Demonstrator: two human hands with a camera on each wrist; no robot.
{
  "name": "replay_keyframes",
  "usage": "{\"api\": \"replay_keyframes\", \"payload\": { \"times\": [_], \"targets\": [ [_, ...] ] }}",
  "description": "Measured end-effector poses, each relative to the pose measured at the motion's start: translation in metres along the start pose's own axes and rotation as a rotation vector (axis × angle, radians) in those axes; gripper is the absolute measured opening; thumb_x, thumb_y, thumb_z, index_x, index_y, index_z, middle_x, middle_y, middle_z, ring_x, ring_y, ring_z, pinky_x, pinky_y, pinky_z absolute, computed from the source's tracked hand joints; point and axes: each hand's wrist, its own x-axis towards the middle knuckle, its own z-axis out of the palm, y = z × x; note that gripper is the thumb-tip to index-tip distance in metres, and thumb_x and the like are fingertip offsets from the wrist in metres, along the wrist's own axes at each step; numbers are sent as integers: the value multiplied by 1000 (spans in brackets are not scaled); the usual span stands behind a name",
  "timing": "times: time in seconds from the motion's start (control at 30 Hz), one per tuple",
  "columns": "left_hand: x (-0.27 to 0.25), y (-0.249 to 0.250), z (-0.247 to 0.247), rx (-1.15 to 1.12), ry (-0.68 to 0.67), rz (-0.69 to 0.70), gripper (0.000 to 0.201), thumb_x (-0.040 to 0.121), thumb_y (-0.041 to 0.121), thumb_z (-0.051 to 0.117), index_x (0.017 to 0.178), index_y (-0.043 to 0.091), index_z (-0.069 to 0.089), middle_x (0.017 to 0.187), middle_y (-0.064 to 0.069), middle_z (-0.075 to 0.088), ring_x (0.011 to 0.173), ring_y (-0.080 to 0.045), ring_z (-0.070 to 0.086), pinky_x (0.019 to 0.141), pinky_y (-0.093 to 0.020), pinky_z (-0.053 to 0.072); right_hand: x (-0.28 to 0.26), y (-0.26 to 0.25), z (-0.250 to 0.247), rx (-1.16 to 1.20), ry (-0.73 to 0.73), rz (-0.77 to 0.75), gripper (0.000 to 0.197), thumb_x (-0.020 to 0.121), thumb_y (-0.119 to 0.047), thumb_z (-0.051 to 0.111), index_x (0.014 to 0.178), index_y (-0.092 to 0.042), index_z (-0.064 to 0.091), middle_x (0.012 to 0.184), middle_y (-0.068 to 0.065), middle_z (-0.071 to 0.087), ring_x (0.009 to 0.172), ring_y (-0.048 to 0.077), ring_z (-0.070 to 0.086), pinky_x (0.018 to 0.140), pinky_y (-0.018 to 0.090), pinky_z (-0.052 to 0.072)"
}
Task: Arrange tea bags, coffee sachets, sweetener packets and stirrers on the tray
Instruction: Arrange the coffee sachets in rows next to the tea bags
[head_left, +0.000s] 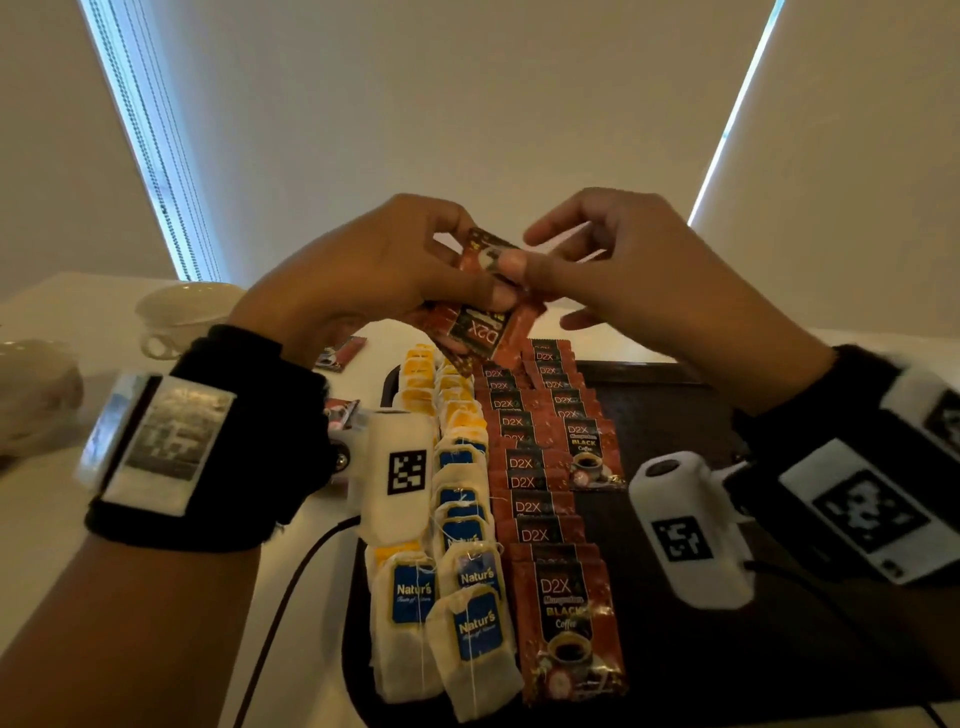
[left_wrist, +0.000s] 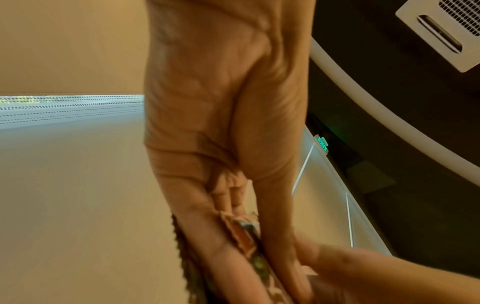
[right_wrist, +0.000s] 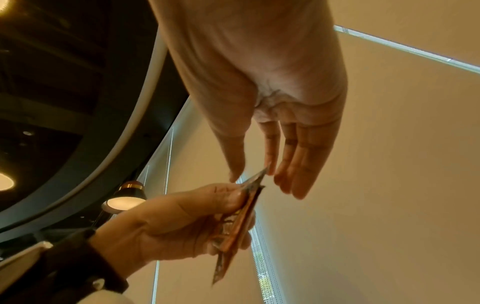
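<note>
Both hands are raised above the dark tray (head_left: 675, 415). My left hand (head_left: 467, 270) grips a small stack of red-brown D2X coffee sachets (head_left: 478, 327), fanned and tilted. My right hand (head_left: 524, 254) pinches the top sachet of that stack between thumb and index finger, its other fingers spread. In the right wrist view the sachets (right_wrist: 239, 222) stand edge-on in the left hand (right_wrist: 194, 216). On the tray lie two overlapping rows of tea bags (head_left: 457, 519) at the left and rows of coffee sachets (head_left: 540, 509) beside them. No stirrers or sweetener packets show.
Two white cups (head_left: 182, 312) (head_left: 36, 389) stand on the pale table at the left. Loose coffee sachets (head_left: 343, 353) (head_left: 340, 410) lie on the table left of the tray. A black cable (head_left: 291, 597) runs along the tray's left edge. The tray's right half is bare.
</note>
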Motion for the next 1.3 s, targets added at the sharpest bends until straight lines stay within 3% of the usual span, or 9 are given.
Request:
{"api": "replay_keyframes", "payload": {
  "times": [0.17,0.37,0.47,0.53,0.63,0.87,0.97,1.1,1.3],
  "targets": [
    [0,2,3,13,-86,9,52,53,26,74,99,9,58,83,-12,74,73,-25,73,62,-31,61,0,4,0,44,57,-1,7,81,-20,69,80,-18,63,74,-2,66,62,5,64,53,13,50],
    [1,1,-2,-63,-12,12,49,56,29,72,100,11,62,82,-7,74,72,-22,72,51,-22,57,-5,8,-5,622,232,315,6,87,-11,62,83,-9,57,91,7,66,67,8,69,55,14,52],
    [0,1,0,-70,-27,29,34,67,27,70,98,15,65,84,-5,74,73,-19,73,52,-23,57,-9,8,-5,755,119,414,9,87,-9,60,95,-5,58,99,12,68,78,15,71,59,19,56],
    [-1,1,-2,-49,-24,18,21,77,22,67,98,20,65,89,-5,73,76,-18,72,52,-23,57,-11,9,-10,640,14,401,23,85,-12,63,107,-6,59,99,10,70,86,17,71,66,26,59],
    [-1,1,-4,27,-69,9,14,83,18,65,96,23,64,91,-3,72,82,-18,72,53,-24,58,-14,9,-16,384,54,301,26,84,-22,66,108,-14,60,98,7,70,91,16,69,75,32,58],
    [0,2,0,209,-142,-21,9,87,17,63,95,21,61,97,-6,71,83,-22,71,57,-27,60,-14,10,-20,-18,70,115,10,81,-23,69,85,-13,69,74,-3,67,65,3,59,57,16,50],
    [-1,2,-3,167,-18,-12,3,87,18,63,88,18,60,94,-10,69,82,-22,70,55,-24,59,-21,25,-30,32,34,232,7,76,-17,73,79,-11,71,62,-5,68,61,5,63,58,17,54],
    [-1,1,-11,94,106,-27,5,86,19,64,89,20,60,95,-8,65,80,-19,66,53,-21,57,-30,61,-46,-10,-132,495,4,75,-3,73,73,-2,70,53,7,63,42,6,55,44,12,45],
    [-3,-1,-13,64,133,-49,6,86,21,65,90,20,61,98,-10,65,83,-21,66,53,-21,57,-37,104,-38,-135,-494,834,6,82,-2,65,85,2,69,77,10,71,66,11,66,52,19,50]
  ]
}}
